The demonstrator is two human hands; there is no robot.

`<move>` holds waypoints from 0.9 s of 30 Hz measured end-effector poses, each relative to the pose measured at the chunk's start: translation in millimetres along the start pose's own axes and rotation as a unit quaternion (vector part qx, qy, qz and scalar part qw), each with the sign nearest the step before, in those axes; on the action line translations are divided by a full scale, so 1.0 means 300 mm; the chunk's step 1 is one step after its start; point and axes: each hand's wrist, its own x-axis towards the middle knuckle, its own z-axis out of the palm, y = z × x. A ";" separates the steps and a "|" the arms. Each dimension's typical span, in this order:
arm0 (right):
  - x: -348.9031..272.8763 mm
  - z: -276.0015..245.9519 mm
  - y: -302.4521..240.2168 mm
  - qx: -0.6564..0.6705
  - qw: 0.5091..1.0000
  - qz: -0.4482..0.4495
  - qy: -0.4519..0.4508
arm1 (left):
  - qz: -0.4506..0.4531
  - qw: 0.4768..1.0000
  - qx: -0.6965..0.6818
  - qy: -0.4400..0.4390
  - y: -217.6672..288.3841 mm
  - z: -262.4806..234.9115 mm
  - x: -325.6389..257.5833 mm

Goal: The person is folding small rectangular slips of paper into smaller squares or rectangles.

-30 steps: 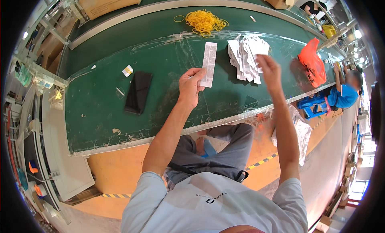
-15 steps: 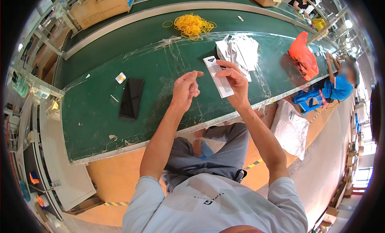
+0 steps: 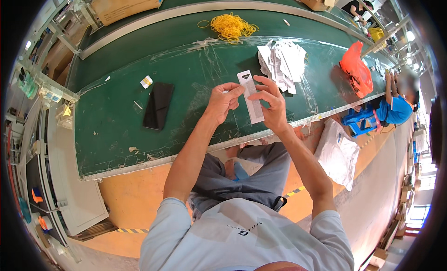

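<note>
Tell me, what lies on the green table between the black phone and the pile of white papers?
In the head view, the person's left hand and right hand, holding a white paper strip, sit between the phone and the papers over the table.

Both forearms extend forward, raised side by side. Left hand (image 3: 223, 102) and right hand (image 3: 272, 105) are close together, fingers pinched.
</note>
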 end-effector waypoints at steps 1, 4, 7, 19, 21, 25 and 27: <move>0.004 0.000 -0.014 -0.001 1.000 0.022 0.010 | -0.002 1.000 0.000 0.000 0.001 0.000 0.001; -0.012 -0.001 -0.002 0.105 0.985 0.130 0.049 | 0.004 1.000 -0.019 0.002 0.006 0.007 -0.006; -0.057 0.011 0.025 0.240 0.936 0.242 0.082 | 0.023 0.995 -0.088 0.042 0.010 0.011 -0.028; -0.047 0.180 -0.087 0.288 0.937 0.119 0.157 | 0.009 0.989 -0.145 0.001 -0.019 0.012 -0.087; -0.025 0.123 -0.118 0.162 0.967 0.108 0.165 | 0.030 0.995 -0.094 0.005 0.018 0.004 -0.129; -0.114 -0.021 -0.080 -0.193 0.963 -0.184 -0.033 | 0.199 0.933 0.237 0.186 0.047 -0.068 -0.266; -0.196 -0.027 -0.067 -0.201 0.952 -0.200 -0.114 | 0.295 0.864 0.376 0.156 0.031 -0.094 -0.345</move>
